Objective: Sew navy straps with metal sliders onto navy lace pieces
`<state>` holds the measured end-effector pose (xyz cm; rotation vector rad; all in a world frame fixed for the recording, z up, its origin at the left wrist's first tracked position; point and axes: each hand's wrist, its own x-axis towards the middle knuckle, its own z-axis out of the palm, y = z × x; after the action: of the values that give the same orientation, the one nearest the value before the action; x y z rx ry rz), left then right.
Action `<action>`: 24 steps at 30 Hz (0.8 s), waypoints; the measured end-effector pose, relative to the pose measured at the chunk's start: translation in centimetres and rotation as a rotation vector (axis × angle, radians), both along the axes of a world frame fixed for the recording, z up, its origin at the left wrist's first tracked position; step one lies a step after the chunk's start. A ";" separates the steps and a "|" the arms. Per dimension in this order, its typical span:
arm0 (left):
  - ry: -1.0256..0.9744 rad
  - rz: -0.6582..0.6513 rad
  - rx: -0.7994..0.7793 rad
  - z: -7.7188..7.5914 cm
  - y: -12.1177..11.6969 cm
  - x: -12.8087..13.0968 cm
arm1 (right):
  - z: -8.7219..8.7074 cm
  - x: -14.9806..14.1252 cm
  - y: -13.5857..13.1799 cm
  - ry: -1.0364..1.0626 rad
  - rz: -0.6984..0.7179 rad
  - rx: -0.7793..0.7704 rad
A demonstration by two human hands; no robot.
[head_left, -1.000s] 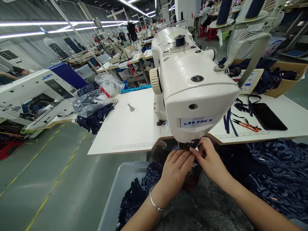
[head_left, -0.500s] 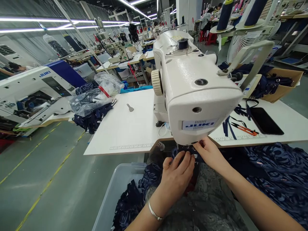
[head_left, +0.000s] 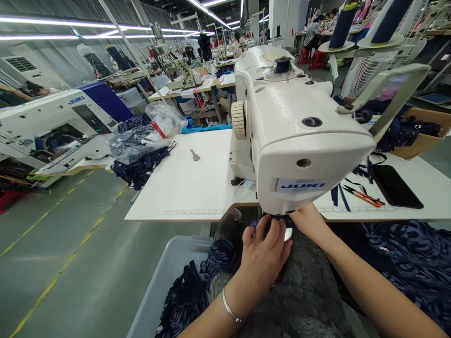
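A white JUKI sewing machine (head_left: 292,141) stands on a white table (head_left: 197,188). My left hand (head_left: 266,251), a bracelet on its wrist, lies just under the machine's head with the fingers curled onto dark navy fabric (head_left: 275,221). My right hand (head_left: 310,223) reaches in from the right beside it, its fingertips hidden under the machine's head, on the same fabric. Grey patterned cloth (head_left: 303,295) covers my lap below both hands.
A grey plastic bin (head_left: 165,281) with navy pieces (head_left: 186,295) sits at the lower left. Navy patterned fabric (head_left: 412,263) is heaped at the right. On the table lie orange snips (head_left: 364,197), a black phone (head_left: 396,185) and a plastic bag (head_left: 148,136). Other machines and workers fill the background.
Both hands have pushed forward under the machine's head; the left hand's fingers now curl over the navy fabric. My view has shifted slightly, so the machine appears more to the right.
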<state>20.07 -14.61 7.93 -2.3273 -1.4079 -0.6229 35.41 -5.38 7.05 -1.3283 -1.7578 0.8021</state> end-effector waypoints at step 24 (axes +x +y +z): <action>-0.047 0.015 0.001 -0.6 0.2 0.4 | -2.3 0.4 1.0 -0.056 0.021 0.150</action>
<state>20.48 -14.44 7.34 -2.3132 -1.4432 -0.6777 35.82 -4.37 4.79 -1.2452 -1.8411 0.6364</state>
